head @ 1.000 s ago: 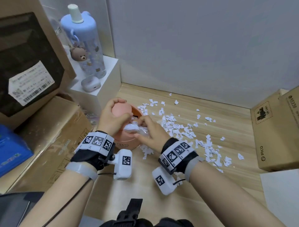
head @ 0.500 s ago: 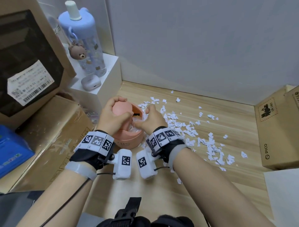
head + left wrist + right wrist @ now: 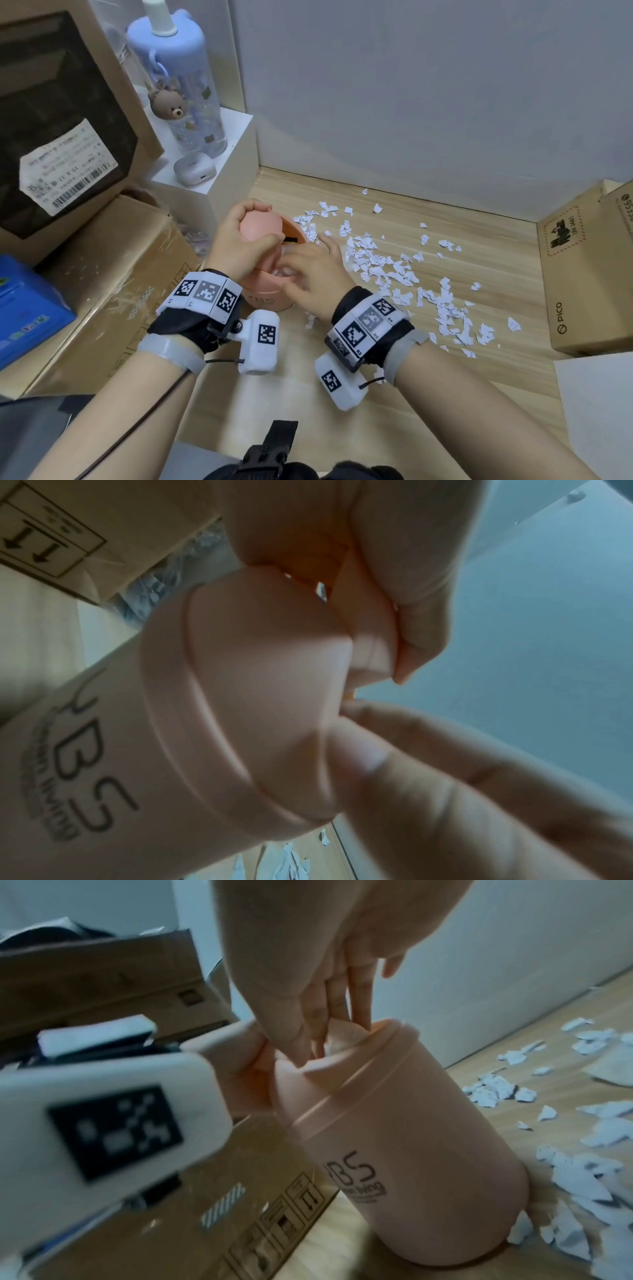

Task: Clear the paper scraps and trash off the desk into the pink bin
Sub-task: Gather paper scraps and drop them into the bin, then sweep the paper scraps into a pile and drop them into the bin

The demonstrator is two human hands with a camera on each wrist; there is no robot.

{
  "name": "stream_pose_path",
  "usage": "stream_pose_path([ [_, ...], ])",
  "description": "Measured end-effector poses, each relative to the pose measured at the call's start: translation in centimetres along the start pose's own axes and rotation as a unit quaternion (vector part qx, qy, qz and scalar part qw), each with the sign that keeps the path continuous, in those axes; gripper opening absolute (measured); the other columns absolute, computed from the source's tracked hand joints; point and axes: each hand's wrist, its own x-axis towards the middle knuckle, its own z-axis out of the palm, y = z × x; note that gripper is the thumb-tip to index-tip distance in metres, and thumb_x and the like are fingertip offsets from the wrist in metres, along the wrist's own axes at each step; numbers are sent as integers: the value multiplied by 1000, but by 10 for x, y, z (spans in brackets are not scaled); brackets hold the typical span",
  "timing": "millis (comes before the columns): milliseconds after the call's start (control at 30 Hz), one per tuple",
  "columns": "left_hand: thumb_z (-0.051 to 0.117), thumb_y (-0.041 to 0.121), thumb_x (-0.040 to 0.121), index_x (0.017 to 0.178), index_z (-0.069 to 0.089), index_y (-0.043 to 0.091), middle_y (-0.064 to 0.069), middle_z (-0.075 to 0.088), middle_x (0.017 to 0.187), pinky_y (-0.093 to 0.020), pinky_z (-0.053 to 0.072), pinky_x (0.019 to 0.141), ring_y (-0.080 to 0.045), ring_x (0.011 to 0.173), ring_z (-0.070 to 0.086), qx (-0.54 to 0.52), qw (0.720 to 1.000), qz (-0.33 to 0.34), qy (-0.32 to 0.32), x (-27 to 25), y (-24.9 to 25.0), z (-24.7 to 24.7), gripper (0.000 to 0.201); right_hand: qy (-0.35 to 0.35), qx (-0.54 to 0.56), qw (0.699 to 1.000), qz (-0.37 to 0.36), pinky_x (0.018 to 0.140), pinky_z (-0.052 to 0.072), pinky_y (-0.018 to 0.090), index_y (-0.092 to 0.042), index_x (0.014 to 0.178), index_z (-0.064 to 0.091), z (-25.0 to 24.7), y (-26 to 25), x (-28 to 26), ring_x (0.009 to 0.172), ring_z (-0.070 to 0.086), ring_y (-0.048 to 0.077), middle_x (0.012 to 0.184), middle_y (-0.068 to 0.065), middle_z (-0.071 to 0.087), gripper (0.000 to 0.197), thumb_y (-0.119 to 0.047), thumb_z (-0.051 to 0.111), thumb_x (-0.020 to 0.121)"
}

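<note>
The pink bin [image 3: 263, 298] stands on the wooden desk with its flip lid [image 3: 260, 226] tilted up. My left hand [image 3: 236, 240] grips that lid, fingers curled over its top; the left wrist view shows the lid [image 3: 267, 669] close up. My right hand [image 3: 311, 270] is over the bin's mouth. In the right wrist view its straight fingers [image 3: 329, 1001] point down into the opening and press a white paper scrap [image 3: 342, 1034] in. Many torn paper scraps [image 3: 383, 267] lie scattered to the right of the bin.
Cardboard boxes [image 3: 102, 274] are stacked close on the left. A white block [image 3: 219, 192] behind the bin carries a blue bottle [image 3: 178, 85] and an earbud case [image 3: 193, 168]. A PICO box [image 3: 582, 274] stands at the right edge, the wall just behind.
My right hand has come up from the bin's front to over its mouth, and its fingers now point down into the opening. My left hand has kept hold of the lid.
</note>
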Motion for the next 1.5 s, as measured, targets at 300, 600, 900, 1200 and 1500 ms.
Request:
stream_pose_path([
  [300,74,10,68,96,53,28,10,60,110,-14,36,92,-3,104,53,-1,1000,-4,-2,-12,-8,-32,40,-69,-164,982,-70,106,-1,36,-19,86,63,11,-26,18,99,57,22,93,-1,66,30,-45,50,79],
  [600,74,9,69,99,53,28,9,60,114,-17,36,87,-12,107,53,24,1000,-5,15,-7,-17,-54,42,-213,-176,961,-25,96,-21,45,-24,79,68,45,-43,43,102,57,17,81,-3,70,58,-70,33,76],
  [900,82,20,63,105,65,23,-4,45,125,-16,27,99,-10,115,42,182,980,29,77,-5,-6,-67,46,104,126,986,38,94,36,38,-20,93,65,20,-11,16,106,51,21,105,2,60,21,-30,64,75],
  [1200,58,24,77,97,59,37,17,56,112,-15,35,97,5,111,49,-39,992,113,-31,-12,26,56,24,248,184,884,352,109,31,43,-24,111,58,-12,124,-82,131,35,18,140,-1,38,31,-22,64,80],
  [1500,41,37,89,146,20,30,-2,-2,160,-47,-9,115,-21,146,-10,215,952,-209,-65,-14,-88,132,61,185,80,763,614,115,0,48,-27,142,17,-60,241,-203,143,-6,24,156,3,-3,78,-42,51,74],
])
